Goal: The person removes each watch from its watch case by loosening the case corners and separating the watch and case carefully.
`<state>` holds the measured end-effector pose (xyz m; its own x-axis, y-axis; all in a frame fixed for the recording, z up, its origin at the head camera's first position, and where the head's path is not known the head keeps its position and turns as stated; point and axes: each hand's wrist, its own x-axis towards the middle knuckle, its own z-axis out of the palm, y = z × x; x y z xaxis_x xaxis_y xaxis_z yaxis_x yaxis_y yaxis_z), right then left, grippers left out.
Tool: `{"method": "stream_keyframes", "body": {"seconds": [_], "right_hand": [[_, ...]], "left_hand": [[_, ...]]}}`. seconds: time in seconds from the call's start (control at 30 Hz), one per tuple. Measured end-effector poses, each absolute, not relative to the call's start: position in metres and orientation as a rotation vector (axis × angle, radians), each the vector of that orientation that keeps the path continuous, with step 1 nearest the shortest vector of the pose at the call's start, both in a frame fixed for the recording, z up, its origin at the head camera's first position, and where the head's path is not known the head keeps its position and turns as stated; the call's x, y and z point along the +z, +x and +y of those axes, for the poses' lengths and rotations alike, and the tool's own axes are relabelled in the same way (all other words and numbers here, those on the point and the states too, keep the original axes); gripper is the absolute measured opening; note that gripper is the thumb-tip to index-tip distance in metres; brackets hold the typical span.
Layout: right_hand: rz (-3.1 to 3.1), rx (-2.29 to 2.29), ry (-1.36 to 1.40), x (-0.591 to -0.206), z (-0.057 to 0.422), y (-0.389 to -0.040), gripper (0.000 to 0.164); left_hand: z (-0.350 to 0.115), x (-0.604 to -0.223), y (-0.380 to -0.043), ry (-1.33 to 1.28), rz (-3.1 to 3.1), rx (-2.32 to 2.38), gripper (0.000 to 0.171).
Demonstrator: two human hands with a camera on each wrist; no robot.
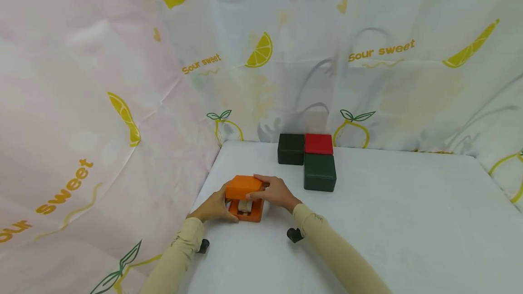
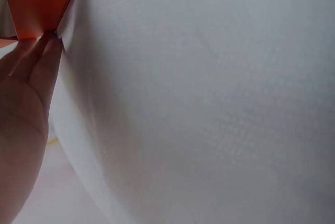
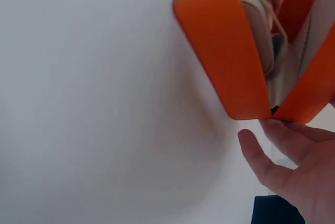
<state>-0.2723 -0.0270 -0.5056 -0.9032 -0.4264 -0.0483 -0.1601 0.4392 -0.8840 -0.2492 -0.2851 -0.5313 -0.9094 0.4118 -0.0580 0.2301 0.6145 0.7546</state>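
An orange box [image 1: 245, 187] stands at the left part of the white table with its hinged lid partly raised. Inside lies a rounded cream item [image 3: 259, 30] with a thin band round it; its kind is hard to make out. My left hand [image 1: 212, 206] holds the box's left side, thumb low at the front corner; its fingers [image 2: 44, 59] lie against the orange wall in the left wrist view. With thumb and fingers my right hand [image 1: 278, 190] grips the lid's right side. In the right wrist view some of its fingers [image 3: 285, 137] touch the box near the hinge.
Behind and to the right stand a black box [image 1: 291, 149], a red box [image 1: 319, 144] and a dark green box [image 1: 320, 173], side by side. A lemon-printed cloth [image 1: 294, 67] hangs behind the white table [image 1: 400, 212] and along its left.
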Motion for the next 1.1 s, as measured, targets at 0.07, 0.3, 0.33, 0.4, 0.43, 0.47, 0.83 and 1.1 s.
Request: {"method": "stream_keyframes", "body": {"seconds": [0.07, 0.3, 0.33, 0.4, 0.43, 0.47, 0.83, 1.1], "right_hand": [[2.396, -1.487, -0.454, -0.506, -0.028, -0.276, 0.084], [2.245, -1.618, -0.259, -0.497, -0.030, -0.286, 0.085], [2.218, -1.639, -0.229, -0.496, -0.030, -0.289, 0.087], [2.156, -1.678, -0.172, -0.494, -0.031, -0.292, 0.090], [2.132, -1.690, -0.145, -0.493, -0.031, -0.294, 0.092], [2.111, -1.696, -0.126, -0.492, -0.031, -0.296, 0.093], [2.125, -1.662, -0.055, -0.489, -0.034, -0.297, 0.105], [2.183, -1.610, -0.105, -0.492, -0.035, -0.290, 0.106]], "left_hand": [[-0.286, -0.533, -0.250, 0.537, 2.608, 1.196, 0.121], [-0.285, -0.536, -0.253, 0.510, 2.589, 1.208, 0.124], [-0.285, -0.537, -0.254, 0.514, 2.582, 1.210, 0.126], [-0.286, -0.537, -0.255, 0.520, 2.570, 1.207, 0.128], [-0.286, -0.537, -0.255, 0.523, 2.563, 1.209, 0.129], [-0.286, -0.537, -0.255, 0.523, 2.556, 1.214, 0.129], [-0.281, -0.523, -0.250, 0.492, 2.557, 1.154, 0.129], [-0.272, -0.496, -0.246, 0.562, 2.867, 0.872, 0.075]]}}
